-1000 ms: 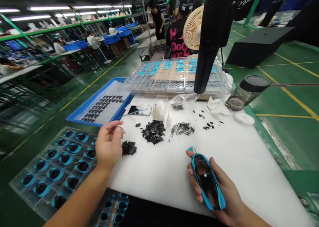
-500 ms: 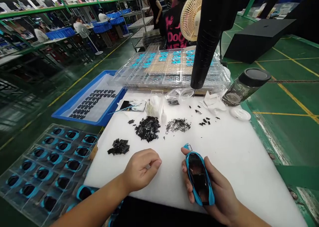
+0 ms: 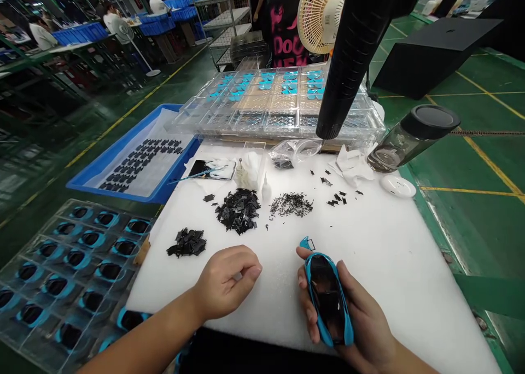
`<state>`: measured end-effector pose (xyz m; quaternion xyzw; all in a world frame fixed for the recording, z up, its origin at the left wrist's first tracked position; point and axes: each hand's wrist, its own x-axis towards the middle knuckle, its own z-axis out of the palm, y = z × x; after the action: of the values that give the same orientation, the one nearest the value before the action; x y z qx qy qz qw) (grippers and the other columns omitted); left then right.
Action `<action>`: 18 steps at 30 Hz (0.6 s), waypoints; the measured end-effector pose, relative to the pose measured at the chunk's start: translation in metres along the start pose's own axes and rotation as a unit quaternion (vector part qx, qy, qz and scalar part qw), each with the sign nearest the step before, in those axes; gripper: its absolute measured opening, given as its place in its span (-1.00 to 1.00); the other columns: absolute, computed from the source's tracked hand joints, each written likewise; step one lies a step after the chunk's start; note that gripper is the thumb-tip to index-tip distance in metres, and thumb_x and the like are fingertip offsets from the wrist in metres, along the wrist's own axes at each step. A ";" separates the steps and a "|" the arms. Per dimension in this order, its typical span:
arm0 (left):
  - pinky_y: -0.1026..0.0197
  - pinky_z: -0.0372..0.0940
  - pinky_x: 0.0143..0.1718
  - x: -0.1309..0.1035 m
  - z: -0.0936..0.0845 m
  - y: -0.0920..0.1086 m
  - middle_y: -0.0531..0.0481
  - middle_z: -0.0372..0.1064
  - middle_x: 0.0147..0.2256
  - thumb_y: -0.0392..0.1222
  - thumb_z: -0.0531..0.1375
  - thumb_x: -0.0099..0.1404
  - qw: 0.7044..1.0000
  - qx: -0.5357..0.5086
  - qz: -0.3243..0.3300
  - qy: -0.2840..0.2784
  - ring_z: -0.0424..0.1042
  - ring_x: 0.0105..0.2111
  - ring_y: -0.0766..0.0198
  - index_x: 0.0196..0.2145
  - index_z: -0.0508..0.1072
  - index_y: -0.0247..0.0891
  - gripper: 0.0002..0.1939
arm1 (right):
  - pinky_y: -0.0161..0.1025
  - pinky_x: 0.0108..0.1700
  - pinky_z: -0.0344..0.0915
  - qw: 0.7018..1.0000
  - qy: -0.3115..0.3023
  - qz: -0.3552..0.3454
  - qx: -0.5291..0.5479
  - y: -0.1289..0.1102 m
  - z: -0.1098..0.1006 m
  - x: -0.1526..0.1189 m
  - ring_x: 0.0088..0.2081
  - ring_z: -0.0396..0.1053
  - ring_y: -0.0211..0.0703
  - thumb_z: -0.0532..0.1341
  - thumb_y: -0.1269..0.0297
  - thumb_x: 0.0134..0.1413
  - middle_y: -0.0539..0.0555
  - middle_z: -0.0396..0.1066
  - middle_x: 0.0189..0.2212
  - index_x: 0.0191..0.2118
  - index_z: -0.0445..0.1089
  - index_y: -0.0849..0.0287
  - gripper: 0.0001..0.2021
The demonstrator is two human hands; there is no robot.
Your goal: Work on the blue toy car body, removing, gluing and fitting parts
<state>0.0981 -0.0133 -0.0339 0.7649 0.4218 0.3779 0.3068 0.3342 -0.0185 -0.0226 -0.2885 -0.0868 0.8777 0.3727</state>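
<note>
In my right hand [image 3: 361, 308] lies a blue toy car body [image 3: 348, 322] with a dark cabin, its lower end towards me. Fingers wrap its left side and the thumb rests along its right. A small blue piece with a thin black frame [image 3: 305, 243] sticks out beyond the fingertip at its upper left; how it joins the car is unclear. My left hand [image 3: 229, 281] is closed over the white work surface [image 3: 283, 286], thumb and forefinger together. Whatever it may hold is hidden. Beyond it are piles of flat black parts [image 3: 238, 211] and tiny black pieces [image 3: 292, 204].
Left stand a blue tray [image 3: 77, 185] of black parts and a clear compartment tray [image 3: 53, 204] of blue car bodies. Clear trays [image 3: 246, 125] with blue pieces lie at the back. A black tube [image 3: 344, 73] hangs overhead near a fan [image 3: 322, 16]. A bottle [image 3: 410, 139] stands right.
The view has shifted slightly, so the trays at left sit further left and the bottle further right. Both hands keep nearly the same pose, the car still in my right hand.
</note>
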 end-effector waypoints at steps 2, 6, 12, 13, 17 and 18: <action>0.25 0.28 -0.37 0.000 0.000 0.001 -0.08 0.40 -0.41 -0.44 0.10 0.28 1.000 -0.002 0.001 0.002 0.39 -0.39 0.27 -0.31 0.41 -0.28 -0.86 | -0.25 -0.54 0.42 1.000 -0.001 0.003 0.000 0.000 -0.001 0.000 -0.50 0.35 -0.19 -0.06 0.00 0.29 0.08 0.39 -0.33 0.10 0.36 0.11 -0.54; 0.26 0.28 -0.37 0.000 0.001 0.001 -0.08 0.40 -0.41 -0.44 0.10 0.28 1.000 -0.011 0.001 0.005 0.39 -0.39 0.28 -0.32 0.41 -0.28 -0.86 | -0.24 -0.55 0.41 1.000 0.007 0.001 -0.002 0.001 -0.002 0.000 -0.49 0.34 -0.18 -0.05 -0.01 0.28 0.08 0.39 -0.32 0.10 0.36 0.10 -0.54; 0.25 0.29 -0.37 0.000 0.001 0.001 -0.08 0.40 -0.42 -0.44 0.10 0.28 1.000 -0.004 0.002 0.016 0.39 -0.40 0.28 -0.32 0.41 -0.28 -0.86 | -0.24 -0.54 0.38 1.000 0.026 0.009 -0.011 0.000 0.001 -0.001 -0.52 0.33 -0.19 -0.02 -0.03 0.26 0.07 0.40 -0.34 0.07 0.38 0.07 -0.56; 0.24 0.29 -0.38 0.000 0.001 0.001 -0.08 0.40 -0.42 -0.43 0.10 0.28 1.000 0.000 0.002 0.019 0.39 -0.40 0.28 -0.33 0.41 -0.28 -0.87 | -0.23 -0.54 0.37 0.999 0.030 0.011 -0.015 0.001 0.001 -0.002 -0.53 0.33 -0.19 -0.01 -0.03 0.26 0.07 0.41 -0.34 0.07 0.37 0.06 -0.57; 0.23 0.28 -0.40 0.000 0.002 0.005 -0.08 0.40 -0.45 -0.40 0.10 0.29 0.999 0.028 0.012 0.034 0.38 -0.43 0.28 -0.36 0.40 -0.27 -0.88 | -0.20 -0.45 0.34 0.999 0.044 0.019 -0.020 0.002 -0.003 -0.003 -0.50 0.33 -0.16 0.00 -0.04 0.25 0.10 0.44 -0.34 0.11 0.32 0.03 -0.56; 0.23 0.28 -0.40 0.000 0.002 0.007 -0.08 0.40 -0.45 -0.39 0.11 0.29 0.998 0.041 0.016 0.036 0.37 -0.43 0.27 -0.35 0.40 -0.27 -0.89 | -0.19 -0.43 0.34 0.999 0.045 0.019 -0.021 0.002 -0.004 -0.003 -0.50 0.33 -0.15 0.00 -0.04 0.25 0.11 0.44 -0.33 0.12 0.31 0.03 -0.55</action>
<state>0.1028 -0.0163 -0.0297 0.7696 0.4354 0.3927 0.2531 0.3369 -0.0224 -0.0259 -0.3365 -0.0826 0.8689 0.3534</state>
